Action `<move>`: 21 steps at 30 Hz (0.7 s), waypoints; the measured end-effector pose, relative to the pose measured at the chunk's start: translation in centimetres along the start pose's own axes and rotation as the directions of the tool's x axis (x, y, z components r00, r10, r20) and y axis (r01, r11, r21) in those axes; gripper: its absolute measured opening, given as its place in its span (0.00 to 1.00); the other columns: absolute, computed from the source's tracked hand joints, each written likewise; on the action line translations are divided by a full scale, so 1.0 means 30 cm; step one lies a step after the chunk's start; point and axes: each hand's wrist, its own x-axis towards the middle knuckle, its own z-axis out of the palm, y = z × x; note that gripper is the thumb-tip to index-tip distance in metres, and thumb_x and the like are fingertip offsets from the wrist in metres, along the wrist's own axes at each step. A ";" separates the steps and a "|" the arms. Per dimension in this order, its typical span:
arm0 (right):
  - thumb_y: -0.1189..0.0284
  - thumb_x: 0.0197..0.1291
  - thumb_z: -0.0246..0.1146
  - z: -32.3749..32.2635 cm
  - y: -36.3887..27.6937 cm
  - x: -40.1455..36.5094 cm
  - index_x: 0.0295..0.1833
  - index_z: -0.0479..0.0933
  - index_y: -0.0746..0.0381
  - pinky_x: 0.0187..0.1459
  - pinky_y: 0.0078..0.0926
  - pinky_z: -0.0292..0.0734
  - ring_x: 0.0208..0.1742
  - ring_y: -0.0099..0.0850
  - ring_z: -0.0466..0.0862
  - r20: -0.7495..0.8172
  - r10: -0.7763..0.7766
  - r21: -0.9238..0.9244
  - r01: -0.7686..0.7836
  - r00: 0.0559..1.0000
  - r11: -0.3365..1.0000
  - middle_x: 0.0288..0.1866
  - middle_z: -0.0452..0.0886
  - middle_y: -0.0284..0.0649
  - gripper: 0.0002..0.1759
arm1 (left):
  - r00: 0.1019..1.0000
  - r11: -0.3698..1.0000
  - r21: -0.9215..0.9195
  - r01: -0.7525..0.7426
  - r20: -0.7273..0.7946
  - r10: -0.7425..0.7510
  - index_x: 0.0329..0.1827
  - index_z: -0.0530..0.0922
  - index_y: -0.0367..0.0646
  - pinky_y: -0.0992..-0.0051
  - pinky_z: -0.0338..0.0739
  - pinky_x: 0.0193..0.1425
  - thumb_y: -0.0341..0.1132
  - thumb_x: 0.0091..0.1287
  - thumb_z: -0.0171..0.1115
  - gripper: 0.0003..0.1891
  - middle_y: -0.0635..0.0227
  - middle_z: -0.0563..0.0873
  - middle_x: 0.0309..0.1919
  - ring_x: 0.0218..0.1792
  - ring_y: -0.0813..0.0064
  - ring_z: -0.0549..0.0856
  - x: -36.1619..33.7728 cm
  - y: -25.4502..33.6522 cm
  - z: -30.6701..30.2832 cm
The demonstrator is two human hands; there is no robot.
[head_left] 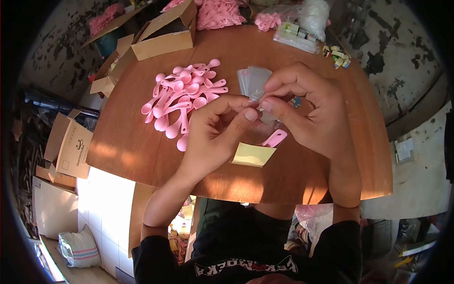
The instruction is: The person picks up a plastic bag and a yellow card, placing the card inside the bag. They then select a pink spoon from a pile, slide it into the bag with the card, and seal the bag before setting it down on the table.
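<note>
My left hand (213, 132) and my right hand (307, 109) meet over the middle of the table, thumbs and forefingers closed on a small clear plastic bag (268, 126). Part of the bag is hidden behind the fingers. Just below it, a pink spoon (275, 138) shows its handle end, next to a yellow paper card (254, 155) near the table's front edge. Beyond my fingers, a fanned stack of clear plastic bags (253, 79) lies on the wood. Left of my hands spreads a loose pile of pink spoons (182, 97).
The brown table (127, 137) has a curved outline. At its back stand an open cardboard box (165, 40), a big bag of pink spoons (220, 14) and clear plastic packs (298, 38). Small colored pieces (336, 57) lie at the back right. Another carton (73, 146) stands left of the table.
</note>
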 end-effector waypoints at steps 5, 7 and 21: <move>0.81 0.53 0.65 -0.011 0.012 0.011 0.36 0.80 0.65 0.35 0.28 0.78 0.32 0.34 0.84 0.091 -0.268 -0.235 0.282 0.959 0.930 0.34 0.83 0.39 0.04 | 0.992 0.997 0.080 0.002 -0.124 0.008 0.49 0.81 0.30 0.81 0.83 0.41 0.28 0.71 0.61 0.10 0.63 0.88 0.36 0.36 0.80 0.87 -0.040 -0.003 0.020; 0.80 0.53 0.65 -0.007 0.012 0.009 0.36 0.81 0.64 0.36 0.30 0.78 0.34 0.36 0.83 0.110 -0.294 -0.280 0.313 0.949 0.907 0.35 0.81 0.39 0.04 | 0.993 0.995 0.102 -0.006 -0.114 0.017 0.50 0.81 0.30 0.82 0.83 0.41 0.27 0.70 0.61 0.10 0.63 0.88 0.37 0.36 0.80 0.87 -0.043 0.001 0.022; 0.82 0.37 0.66 0.031 -0.028 -0.025 0.26 0.75 0.64 0.32 0.32 0.74 0.30 0.35 0.77 0.287 -0.364 -0.601 0.462 0.886 0.652 0.31 0.76 0.36 0.08 | 0.982 0.756 0.630 -0.181 0.151 0.110 0.48 0.82 0.33 0.75 0.82 0.34 0.19 0.60 0.61 0.13 0.57 0.86 0.33 0.30 0.66 0.88 -0.069 0.095 -0.007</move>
